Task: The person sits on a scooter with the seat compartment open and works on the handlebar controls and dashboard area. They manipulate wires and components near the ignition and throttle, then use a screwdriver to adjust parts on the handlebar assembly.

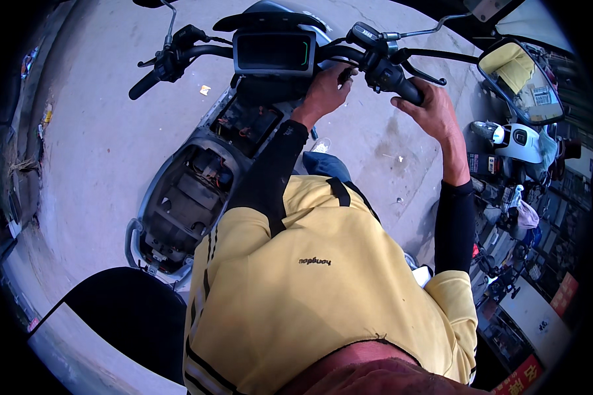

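An electric scooter stands in front of me, with a dark display (270, 51) between its handlebars. My right hand (435, 108) is closed round the end of the black right handlebar grip (402, 85), below the brake lever (423, 71). Beside the display's right edge, my left hand (326, 92) has its fingers bent together near the dark cables under the right handlebar. A small dark thing shows at its fingertips, too small to name. The left handlebar grip (143, 85) is untouched.
The scooter's body (184, 197) lies open to the left, with wires and bare compartments showing. A mirror (522, 82) juts out past the right handlebar. Another white scooter (519, 141) and a clutter of parts stand along the right side.
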Demonstrator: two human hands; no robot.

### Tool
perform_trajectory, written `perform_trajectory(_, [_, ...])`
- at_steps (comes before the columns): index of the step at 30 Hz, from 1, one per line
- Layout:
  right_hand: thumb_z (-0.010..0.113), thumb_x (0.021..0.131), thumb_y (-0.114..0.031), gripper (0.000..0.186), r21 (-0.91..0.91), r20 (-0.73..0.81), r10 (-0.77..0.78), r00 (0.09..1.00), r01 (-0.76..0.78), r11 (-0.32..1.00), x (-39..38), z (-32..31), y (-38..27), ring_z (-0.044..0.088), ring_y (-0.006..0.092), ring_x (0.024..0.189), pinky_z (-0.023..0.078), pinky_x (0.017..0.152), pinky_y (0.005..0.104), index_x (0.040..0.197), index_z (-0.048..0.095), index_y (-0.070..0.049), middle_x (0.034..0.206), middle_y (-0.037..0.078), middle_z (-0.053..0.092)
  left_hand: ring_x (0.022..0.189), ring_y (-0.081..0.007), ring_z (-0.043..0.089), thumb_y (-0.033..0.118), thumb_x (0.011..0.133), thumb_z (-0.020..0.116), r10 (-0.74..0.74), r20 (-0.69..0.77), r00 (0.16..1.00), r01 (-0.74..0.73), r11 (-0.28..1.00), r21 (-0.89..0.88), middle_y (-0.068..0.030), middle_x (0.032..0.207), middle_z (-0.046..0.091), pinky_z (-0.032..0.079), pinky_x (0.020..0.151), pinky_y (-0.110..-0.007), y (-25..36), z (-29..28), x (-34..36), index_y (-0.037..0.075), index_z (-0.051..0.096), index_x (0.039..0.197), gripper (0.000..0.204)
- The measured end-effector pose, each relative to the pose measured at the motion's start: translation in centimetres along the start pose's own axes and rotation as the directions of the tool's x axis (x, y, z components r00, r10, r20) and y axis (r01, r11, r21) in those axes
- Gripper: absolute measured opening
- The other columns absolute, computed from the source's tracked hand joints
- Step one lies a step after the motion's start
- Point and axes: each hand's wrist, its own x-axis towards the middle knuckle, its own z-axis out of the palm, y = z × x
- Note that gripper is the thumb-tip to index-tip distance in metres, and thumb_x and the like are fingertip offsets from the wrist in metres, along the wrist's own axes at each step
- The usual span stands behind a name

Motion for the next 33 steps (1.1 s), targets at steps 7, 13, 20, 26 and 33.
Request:
perform_trajectory(7, [0.089,0.081,-0.038,0.049,0.140,0.082,0.004,0.997,-0.015,0.990,0.0,-0.6,-0.2,0.059,0.0180,0.067,0.046,0.064,0.0319,0.105,0.072,0.001,0.080,0.007,0.063,0.100,-0.0211,0.074,-0.004,0.100,0.051,-0.079,-0.005,0.997,0.077,0.980,-0.184,-0.0143,0.113,0.072,0.056,0.090,-0.033,-1.3,0.4,0.1,0.001,0.060,0.130,0.032])
perform_trajectory(13, [0.089,0.080,-0.039,0.053,0.123,0.065,0.005,0.998,-0.012,0.992,0.0,-0.4,0.0,0.059,0.0184,0.068,0.047,0.065,0.0312,0.108,0.072,0.002,0.082,0.009,0.064,0.099,-0.0218,0.075,-0.001,0.102,0.049,-0.105,-0.029,0.994,0.097,0.972,-0.215,-0.0141,0.114,0.072,0.058,0.089,-0.033,-0.7,0.4,0.1,0.001,0.059,0.130,0.030])
perform_trajectory(20, [0.089,0.079,-0.038,0.050,0.143,0.048,0.016,0.999,-0.023,0.990,0.0,-0.3,-0.1,0.060,0.0194,0.070,0.048,0.067,0.0332,0.103,0.073,0.002,0.080,0.009,0.063,0.091,-0.0236,0.075,0.004,0.103,0.054,-0.065,-0.043,0.997,0.056,0.982,-0.182,-0.0143,0.107,0.073,0.059,0.082,-0.036,-0.9,0.6,0.3,0.004,0.058,0.131,0.029])
perform_trajectory(26, [0.085,0.086,-0.031,0.039,0.008,0.016,-0.043,0.999,0.043,0.999,-0.3,-0.3,-0.3,0.062,0.0206,0.067,0.050,0.065,0.0348,0.108,0.072,0.000,0.078,0.012,0.065,0.090,-0.0243,0.074,0.012,0.104,0.059,-0.061,-0.036,0.998,0.058,0.996,-0.066,-0.0136,0.100,0.074,0.057,0.081,-0.038,-2.1,0.8,0.3,0.004,0.060,0.128,0.026])
perform_trajectory(33, [0.081,0.086,-0.023,0.033,-0.342,-0.271,-0.239,0.932,0.139,0.929,-1.4,2.1,0.1,0.072,0.0304,0.077,0.057,0.068,0.0389,0.114,0.068,-0.011,0.087,0.011,0.072,0.092,-0.0286,0.075,0.019,0.103,0.062,-0.089,-0.031,0.996,0.086,0.993,-0.076,-0.0163,0.100,0.074,0.056,0.083,-0.041,-2.3,0.9,0.3,0.004,0.059,0.130,0.031])
